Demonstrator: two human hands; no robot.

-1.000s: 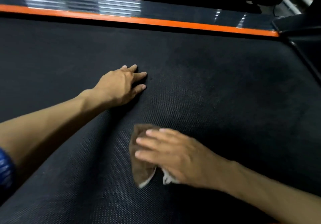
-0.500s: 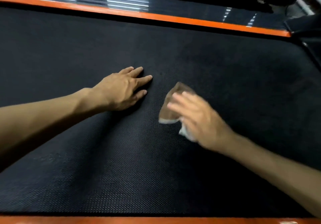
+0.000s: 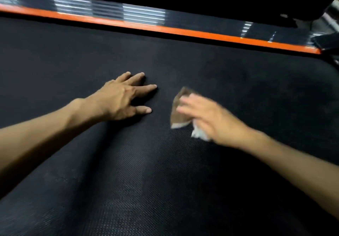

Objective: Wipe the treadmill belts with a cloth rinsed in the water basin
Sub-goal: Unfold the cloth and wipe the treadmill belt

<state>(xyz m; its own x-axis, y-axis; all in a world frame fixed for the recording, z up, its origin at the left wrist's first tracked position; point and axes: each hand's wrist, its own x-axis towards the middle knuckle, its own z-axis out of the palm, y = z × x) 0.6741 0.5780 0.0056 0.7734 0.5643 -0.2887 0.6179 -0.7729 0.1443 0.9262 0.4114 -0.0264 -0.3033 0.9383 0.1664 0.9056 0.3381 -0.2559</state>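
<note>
Brown cloth [image 3: 180, 111] blurred under flat right hand [image 3: 211, 118] | left hand [image 3: 121, 100] splayed on belt [image 3: 165, 180]

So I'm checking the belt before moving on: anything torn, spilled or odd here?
Nothing stands out. The black textured treadmill belt shows no tears or puddles. The left hand rests flat on it; the right hand presses the brown-and-white cloth down, though blurred.

Your left hand [image 3: 121, 101]: flat, palm down, fingers straight and spread, thumb out to side, forearm reaching in from lower left. Your right hand [image 3: 207, 118]: palm down, blurred, fingers extended forward and pressing down, forearm entering from lower right. Hands near, not touching.
</note>
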